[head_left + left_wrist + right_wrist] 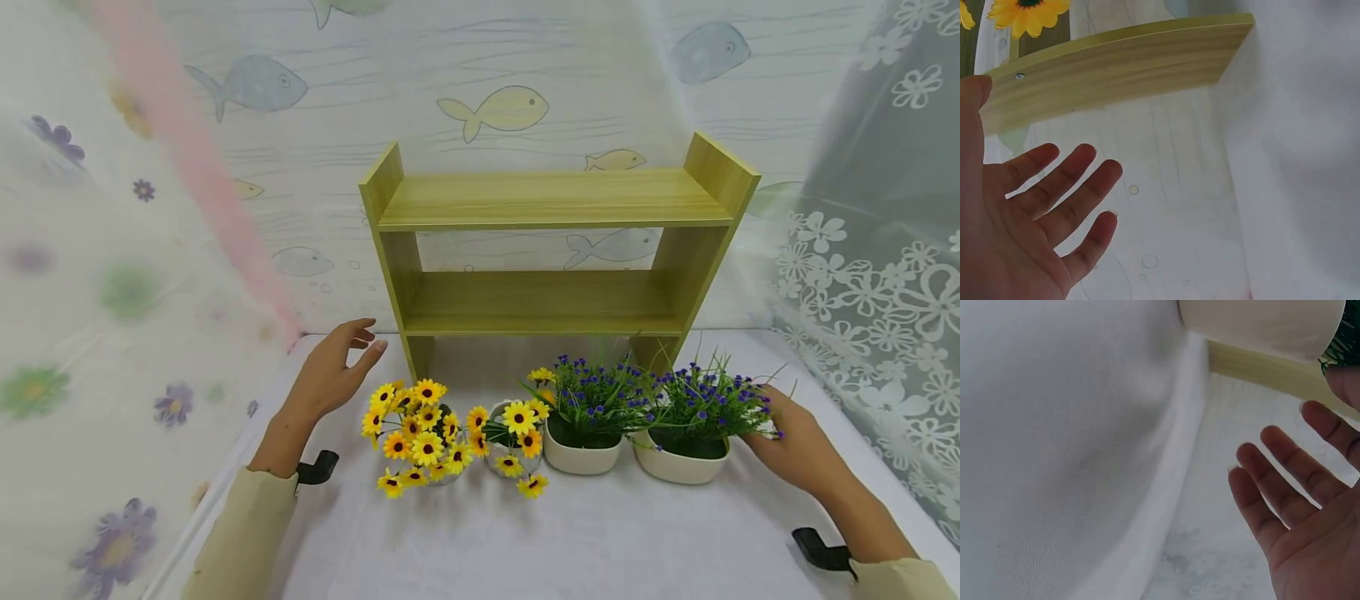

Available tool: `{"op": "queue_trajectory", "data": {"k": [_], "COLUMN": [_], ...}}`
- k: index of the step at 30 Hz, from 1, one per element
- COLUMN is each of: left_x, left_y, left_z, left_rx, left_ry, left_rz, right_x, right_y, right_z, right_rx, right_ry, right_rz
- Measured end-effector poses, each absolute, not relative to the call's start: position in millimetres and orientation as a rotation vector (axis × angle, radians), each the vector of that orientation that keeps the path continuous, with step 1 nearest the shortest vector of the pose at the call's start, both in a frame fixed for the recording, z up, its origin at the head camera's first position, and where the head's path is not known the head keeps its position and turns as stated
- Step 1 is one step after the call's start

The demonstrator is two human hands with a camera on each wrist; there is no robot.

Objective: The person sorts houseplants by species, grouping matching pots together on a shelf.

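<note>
My left hand (330,375) hovers beside the left side of a wooden shelf (555,200), its fingers spread loosely with nothing between them. In the left wrist view that palm (1029,231) faces the shelf's side panel (1116,65). On the right, my right hand (795,442) is at the right end of a cream oval planter (682,462) with purple flowers (708,404). Leaves overlap its fingertips in the head view. The right wrist view shows its fingers (1297,465) extended and apart, close by the white pot wall (1266,325).
Yellow sunflowers (427,442) in a pot, a smaller sunflower pot (517,425) and another purple-flowered planter (585,454) stand in a row before the shelf. White cloth (555,550) covers the table. Printed curtains (487,50) hang behind and on both sides.
</note>
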State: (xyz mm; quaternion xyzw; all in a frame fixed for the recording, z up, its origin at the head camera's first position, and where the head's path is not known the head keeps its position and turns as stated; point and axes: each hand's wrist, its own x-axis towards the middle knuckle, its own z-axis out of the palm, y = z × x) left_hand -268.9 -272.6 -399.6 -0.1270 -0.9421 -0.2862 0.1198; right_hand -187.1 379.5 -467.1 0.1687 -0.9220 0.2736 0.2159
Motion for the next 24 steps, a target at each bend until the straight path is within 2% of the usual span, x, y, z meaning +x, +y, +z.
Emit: {"op": "queue_trajectory", "data": {"k": [10, 24], "left_x": [-288.9, -302.9], "left_y": [-255.2, -240.4], "left_z": [-374.6, -372.1], "left_rx": [-0.476, -0.521], "left_ry": [-2.813, -2.835], "left_rz": [-0.938, -0.957], "right_x": [-176.4, -168.6], "right_y": [374.9, 365.7], "right_z": [-468.6, -481.5], "right_rx": [0.665, 0.701], "right_ry": [-2.553, -2.622], "right_rz": [0.874, 1.199]}}
